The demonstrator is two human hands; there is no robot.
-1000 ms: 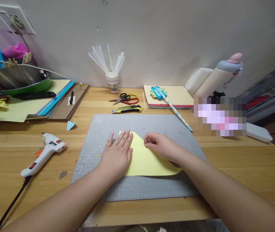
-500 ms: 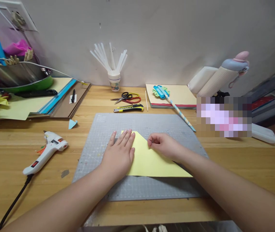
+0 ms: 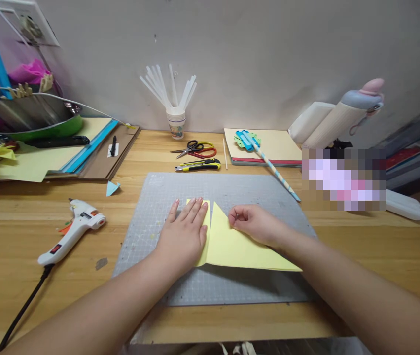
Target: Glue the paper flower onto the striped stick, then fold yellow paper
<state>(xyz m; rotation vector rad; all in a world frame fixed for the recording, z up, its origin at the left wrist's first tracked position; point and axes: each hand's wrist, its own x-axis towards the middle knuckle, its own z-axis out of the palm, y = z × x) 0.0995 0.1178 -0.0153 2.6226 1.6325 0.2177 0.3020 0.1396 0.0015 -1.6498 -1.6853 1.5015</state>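
Note:
A sheet of yellow paper (image 3: 239, 244) lies on the grey cutting mat (image 3: 265, 190). It is split by a narrow gap that is widest at the far edge and closes toward the near edge; whether the parts still join there I cannot tell. My left hand (image 3: 182, 229) is flat on the narrow strip at the left, fingers stretched out, pressing it to the mat. My right hand (image 3: 252, 223) has its fingers curled and pinched on the sloping upper edge of the triangular right part, which is lifted slightly at its near edge.
Behind the mat lie a utility knife (image 3: 198, 166), scissors (image 3: 191, 149) and a thin stick (image 3: 225, 154). A paper cup (image 3: 176, 125) holds white sticks. The glue gun (image 3: 71, 231) is at left, near a blue paper scrap (image 3: 112, 188). A paper flower (image 3: 246, 140) rests at back right.
A gap has opened in the yellow paper beside my left fingers. My right hand has drawn the triangular part slightly to the right; my left hand stays flat on the strip.

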